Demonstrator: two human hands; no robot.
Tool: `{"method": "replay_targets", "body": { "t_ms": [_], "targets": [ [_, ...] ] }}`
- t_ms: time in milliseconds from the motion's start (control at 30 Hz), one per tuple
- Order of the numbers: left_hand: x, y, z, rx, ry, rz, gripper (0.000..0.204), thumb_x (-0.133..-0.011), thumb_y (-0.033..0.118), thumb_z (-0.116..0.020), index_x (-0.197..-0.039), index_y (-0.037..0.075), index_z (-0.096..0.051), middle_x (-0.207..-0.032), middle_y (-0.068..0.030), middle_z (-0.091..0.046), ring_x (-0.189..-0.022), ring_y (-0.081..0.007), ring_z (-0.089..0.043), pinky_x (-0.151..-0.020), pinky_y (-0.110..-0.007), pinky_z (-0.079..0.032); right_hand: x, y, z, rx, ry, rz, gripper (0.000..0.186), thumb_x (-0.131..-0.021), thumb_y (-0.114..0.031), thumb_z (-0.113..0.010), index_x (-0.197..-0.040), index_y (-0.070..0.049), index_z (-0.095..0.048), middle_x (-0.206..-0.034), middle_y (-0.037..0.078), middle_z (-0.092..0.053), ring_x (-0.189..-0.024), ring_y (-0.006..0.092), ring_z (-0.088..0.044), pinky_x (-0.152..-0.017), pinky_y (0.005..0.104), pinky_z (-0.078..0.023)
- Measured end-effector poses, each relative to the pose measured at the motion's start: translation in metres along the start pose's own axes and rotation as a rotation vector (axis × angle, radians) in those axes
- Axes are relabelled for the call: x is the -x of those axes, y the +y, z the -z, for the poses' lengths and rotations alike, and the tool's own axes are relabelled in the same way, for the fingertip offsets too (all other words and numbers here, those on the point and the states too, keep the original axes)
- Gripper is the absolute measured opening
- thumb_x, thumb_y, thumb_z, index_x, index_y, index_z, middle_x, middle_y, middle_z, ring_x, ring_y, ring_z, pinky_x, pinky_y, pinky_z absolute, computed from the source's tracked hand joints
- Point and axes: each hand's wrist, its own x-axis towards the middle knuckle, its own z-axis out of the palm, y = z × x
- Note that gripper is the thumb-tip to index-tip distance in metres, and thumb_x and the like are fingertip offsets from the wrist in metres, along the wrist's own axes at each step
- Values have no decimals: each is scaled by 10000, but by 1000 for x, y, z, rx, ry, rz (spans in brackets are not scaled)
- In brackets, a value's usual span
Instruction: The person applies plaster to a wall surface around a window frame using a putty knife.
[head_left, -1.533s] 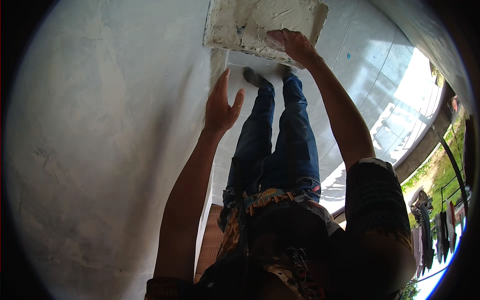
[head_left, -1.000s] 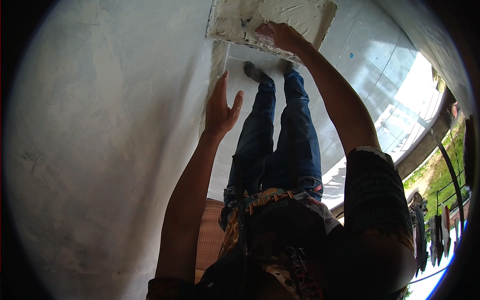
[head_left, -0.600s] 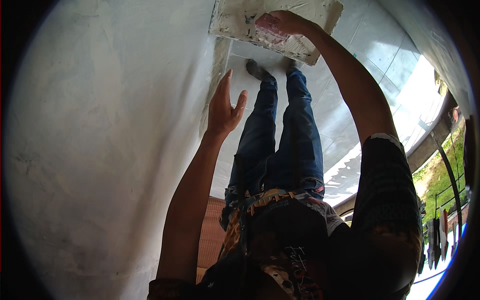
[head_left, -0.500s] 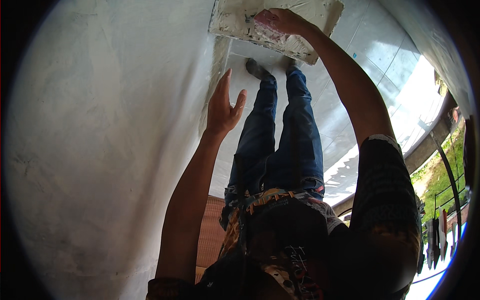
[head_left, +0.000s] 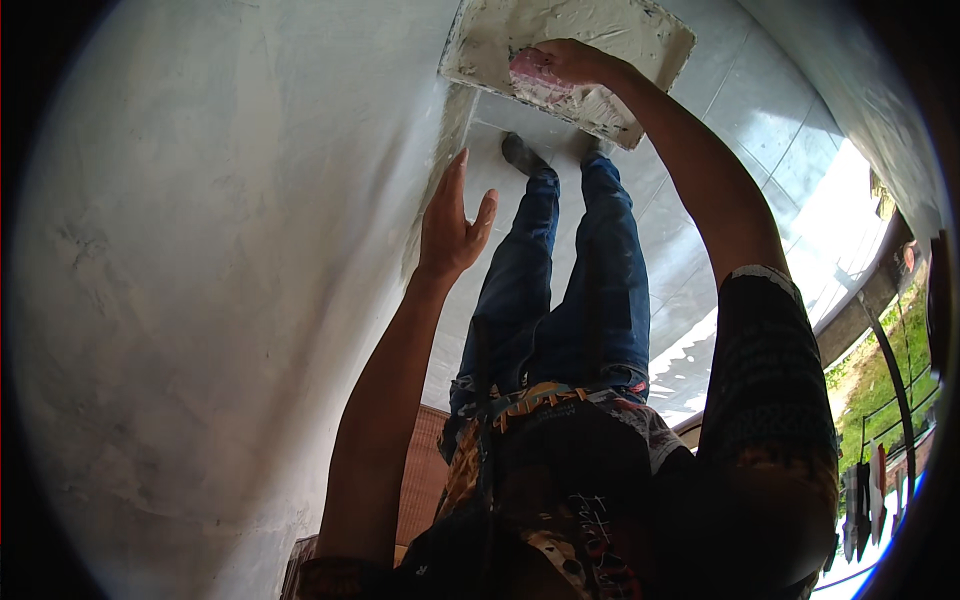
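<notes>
My right hand (head_left: 578, 62) reaches to the top of the view, its fingers closed on a pink sponge (head_left: 540, 72) smeared with white paste. The sponge sits over a shallow rectangular tray (head_left: 468, 45) coated with thick whitish paste, near its front edge. Whether it presses into the paste I cannot tell. My left hand (head_left: 452, 232) is raised beside the wall, thumb and fingers apart and nothing in it; pale smears show on its fingertips. What the tray rests on is hidden.
A grey-white patchy plastered wall (head_left: 220, 250) fills the left side. Below the tray are my feet and jeans (head_left: 600, 250) on a grey tiled floor (head_left: 690, 200). A reddish-brown woven panel (head_left: 422, 455) stands behind me at the left. Sunlit grass (head_left: 880, 370) and railings lie at the right.
The tray, sponge and right hand now appear slightly lower and further right in the view. My left hand also sits a little further right, still open. The sponge stays in my right hand.
</notes>
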Motion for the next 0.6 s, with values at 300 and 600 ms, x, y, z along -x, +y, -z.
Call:
{"method": "replay_targets", "body": {
  "t_ms": [300,600],
  "targets": [
    [24,38,20,-67,147,84,654,-962,287,-608,-1466,-56,-370,-1460,-292,-454,-1361,-413,-457,-1127,-445,-373,81,-56,30,-1249,136,-403,400,-985,-233,-638,-1341,-82,-535,-1088,-17,-638,-961,119,-627,-905,353,-538],
    [37,106,4,-31,413,138,647,-957,224,-618,-1491,-26,-350,-1476,-266,-452,-1378,-384,-450,-1136,-441,-366,165,-120,64,-1612,217,-373,371,-964,-240,-665,-1311,-179,-548,-1074,-61,-646,-904,87,-633,-707,289,-511]
  ]
}}
